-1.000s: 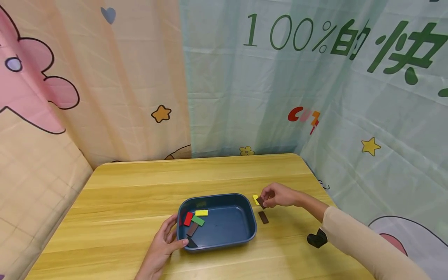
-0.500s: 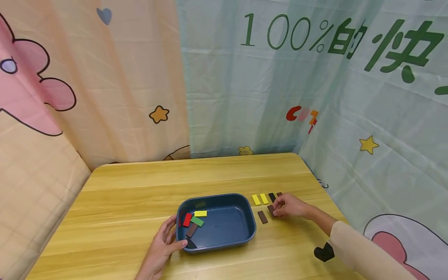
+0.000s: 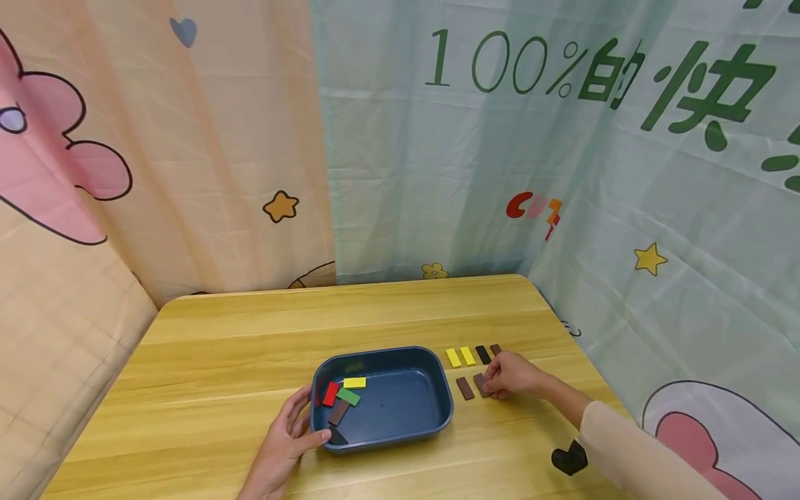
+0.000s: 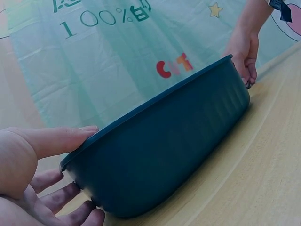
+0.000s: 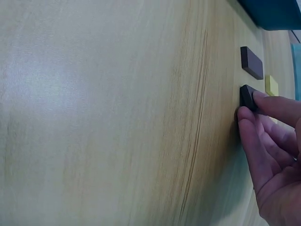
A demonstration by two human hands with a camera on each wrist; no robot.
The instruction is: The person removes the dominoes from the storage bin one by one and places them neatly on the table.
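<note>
My left hand point(image 3: 284, 437) grips the left end of a dark blue tub point(image 3: 400, 441), thumb over the rim and fingers against the outer wall. To the right of the tub, my right hand point(image 3: 514, 375) pinches a brown domino-like block point(image 3: 480, 384) at the table surface. Another brown block point(image 3: 465, 388) lies just left of it. Behind these is a row of two yellow blocks point(image 3: 453, 357), a black block point(image 3: 482, 355) and a brown block point(image 3: 496, 349), partly behind the hand. Inside the tub's left part lie a red block point(image 3: 331, 394), a yellow block point(image 3: 354, 382), a green block point(image 3: 348, 396), a brown block point(image 3: 339, 412) and a black block point(image 3: 337, 436).
The wooden table point(image 3: 219, 375) ends at a patterned curtain point(image 3: 406, 173) behind and on the right. A black strap piece point(image 3: 569, 458) shows by the right sleeve point(image 3: 637, 451).
My right hand has carried the brown block from near the yellow blocks rightward and toward me, down beside the other brown block. My left hand stays on the tub.
</note>
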